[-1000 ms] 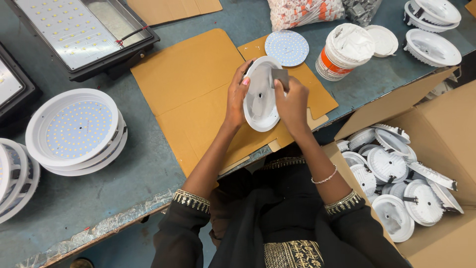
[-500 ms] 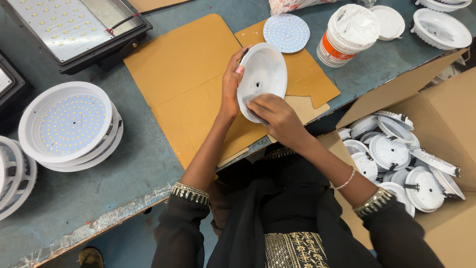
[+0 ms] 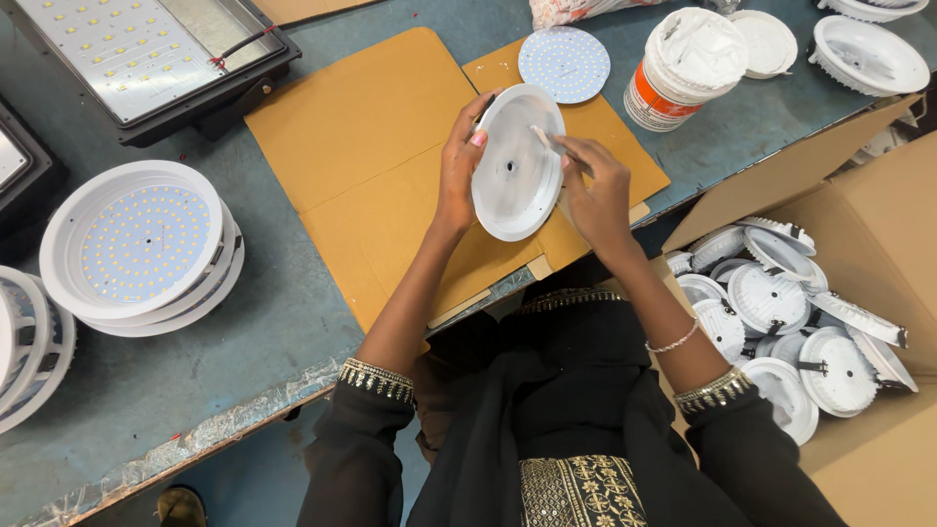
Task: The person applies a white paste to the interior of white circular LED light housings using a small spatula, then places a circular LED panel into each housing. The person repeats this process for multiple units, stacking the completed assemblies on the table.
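Head view, my left hand (image 3: 461,166) grip pinching the rim of a round white plastic lamp housing (image 3: 515,168) held tilted above brown cardboard sheets (image 3: 371,127) on the desk (image 3: 244,322), my right hand (image 3: 597,185) grip pressing a small white spreader (image 3: 543,138) onto its inside

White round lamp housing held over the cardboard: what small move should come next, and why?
Probably sweep the small white stick inward toward the centre hole. The left hand holds the white round lamp housing tilted by its rim, and the right hand has the stick's tip on its inner face near the upper edge.
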`<state>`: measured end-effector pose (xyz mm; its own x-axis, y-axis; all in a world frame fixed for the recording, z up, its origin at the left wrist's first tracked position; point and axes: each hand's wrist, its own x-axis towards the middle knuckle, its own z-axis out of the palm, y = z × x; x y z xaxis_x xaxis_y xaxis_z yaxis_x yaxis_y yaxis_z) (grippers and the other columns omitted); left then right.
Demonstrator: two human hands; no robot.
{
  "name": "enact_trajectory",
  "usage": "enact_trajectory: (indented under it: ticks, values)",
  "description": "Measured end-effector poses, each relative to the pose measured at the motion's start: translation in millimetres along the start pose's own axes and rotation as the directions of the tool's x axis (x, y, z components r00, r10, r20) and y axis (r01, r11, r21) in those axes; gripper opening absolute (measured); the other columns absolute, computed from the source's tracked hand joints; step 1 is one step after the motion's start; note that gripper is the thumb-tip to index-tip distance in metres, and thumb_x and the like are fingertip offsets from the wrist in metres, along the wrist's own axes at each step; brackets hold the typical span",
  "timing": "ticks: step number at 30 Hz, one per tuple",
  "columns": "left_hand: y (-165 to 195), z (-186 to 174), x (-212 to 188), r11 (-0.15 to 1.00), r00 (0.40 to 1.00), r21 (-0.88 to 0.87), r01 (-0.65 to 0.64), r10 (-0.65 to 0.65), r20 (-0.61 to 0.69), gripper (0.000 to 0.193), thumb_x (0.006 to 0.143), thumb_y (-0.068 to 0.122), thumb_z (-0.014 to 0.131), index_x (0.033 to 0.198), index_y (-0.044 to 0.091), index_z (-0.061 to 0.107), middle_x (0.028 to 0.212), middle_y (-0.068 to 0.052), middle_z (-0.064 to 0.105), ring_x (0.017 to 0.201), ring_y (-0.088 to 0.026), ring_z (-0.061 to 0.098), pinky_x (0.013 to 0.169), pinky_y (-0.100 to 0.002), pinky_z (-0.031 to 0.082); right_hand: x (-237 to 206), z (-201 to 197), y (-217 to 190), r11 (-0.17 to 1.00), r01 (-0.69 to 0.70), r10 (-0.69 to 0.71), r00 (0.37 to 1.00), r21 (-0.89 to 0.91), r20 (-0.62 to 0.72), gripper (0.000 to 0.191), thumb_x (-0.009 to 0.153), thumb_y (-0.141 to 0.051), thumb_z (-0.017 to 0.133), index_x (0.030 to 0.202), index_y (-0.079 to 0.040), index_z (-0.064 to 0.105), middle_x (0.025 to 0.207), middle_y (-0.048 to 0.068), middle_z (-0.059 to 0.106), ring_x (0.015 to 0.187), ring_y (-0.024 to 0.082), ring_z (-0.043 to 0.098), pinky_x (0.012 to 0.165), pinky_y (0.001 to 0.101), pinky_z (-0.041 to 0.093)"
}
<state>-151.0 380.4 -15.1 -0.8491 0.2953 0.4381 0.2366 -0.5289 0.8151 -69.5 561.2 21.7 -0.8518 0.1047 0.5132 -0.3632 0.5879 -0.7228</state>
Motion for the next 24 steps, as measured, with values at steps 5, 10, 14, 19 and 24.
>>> enact_trajectory:
  ticks: [5,10,14,19,24]
  values:
    - [3.9,2.4,-1.5,0.999,1.0,0.034,0.004,-0.005,0.008,0.067,0.101,0.043,0.051,0.152,-0.001,0.045,0.15,-0.016,0.052,0.14,-0.027,0.05,0.12,-0.04,0.041,-1.9,16.0,-7.9,0.974,0.087,-0.102,0.993,-0.209,-0.061,0.026,0.101,0.004,0.056,0.124,0.005,0.068,0.116,0.023,0.07,0.104,0.038,0.07,0.091,0.0432,0.055]
    - [4.5,4.5,-1.4,0.999,1.0,0.032,-0.016,0.016,0.006,0.065,0.102,0.041,0.05,0.152,-0.001,0.045,0.152,-0.017,0.051,0.142,-0.027,0.05,0.122,-0.041,0.039,-34.4,22.7,-14.3,0.972,0.016,-0.028,0.998,-0.232,-0.05,0.026,0.102,0.002,0.054,0.125,0.005,0.067,0.117,0.025,0.07,0.104,0.04,0.07,0.091,0.0439,0.055]
    - [4.4,3.9,-1.5,0.997,1.0,0.069,-0.03,0.029,0.008,0.065,0.102,0.042,0.049,0.151,-0.001,0.047,0.152,-0.017,0.051,0.143,-0.028,0.048,0.123,-0.041,0.037,-40.6,10.0,-9.9,0.987,-0.133,0.132,0.991,-0.095,-0.014,0.027,0.099,-0.003,0.059,0.123,0.003,0.069,0.113,0.022,0.072,0.101,0.033,0.073,0.091,0.04,0.056]
    - [3.6,3.0,-1.4,0.995,0.999,0.096,-0.038,0.037,0.006,0.065,0.101,0.042,0.049,0.15,-0.001,0.048,0.151,-0.017,0.053,0.142,-0.028,0.05,0.122,-0.041,0.038,-20.0,-0.6,1.8,0.989,-0.143,0.142,0.989,-0.048,-0.028,0.028,0.099,-0.002,0.06,0.124,0.003,0.069,0.111,0.019,0.073,0.101,0.027,0.073,0.092,0.0364,0.056]
    - [6.0,3.6,-1.8,0.993,0.999,0.114,-0.043,0.042,0.009,0.065,0.1,0.042,0.048,0.149,-0.001,0.048,0.15,-0.018,0.053,0.142,-0.029,0.049,0.122,-0.041,0.038,-14.2,9.7,0.1,0.994,-0.072,0.071,0.997,-0.077,-0.014,0.026,0.099,0.001,0.056,0.122,0.004,0.069,0.112,0.021,0.071,0.098,0.029,0.072,0.088,0.0366,0.057]
